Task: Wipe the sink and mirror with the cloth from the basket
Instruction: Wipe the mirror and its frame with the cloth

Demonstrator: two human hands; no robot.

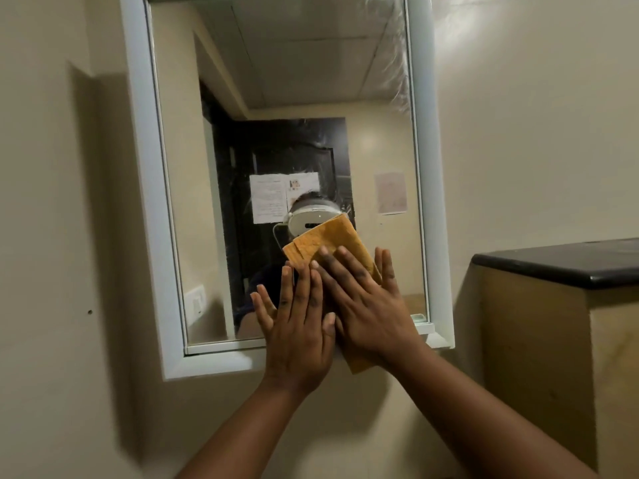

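Observation:
A white-framed mirror hangs on the beige wall. An orange-yellow folded cloth lies flat against the lower part of the glass. My right hand presses the cloth to the mirror with straight, spread fingers. My left hand lies flat beside it, fingers straight, its fingertips on the cloth's left edge and partly under my right hand. Wipe streaks show on the glass near the upper right. The sink and the basket are out of view.
A beige partition with a black stone top juts out at the right, close to the mirror's frame. Bare beige wall fills the left. The mirror reflects a dark door with papers on it.

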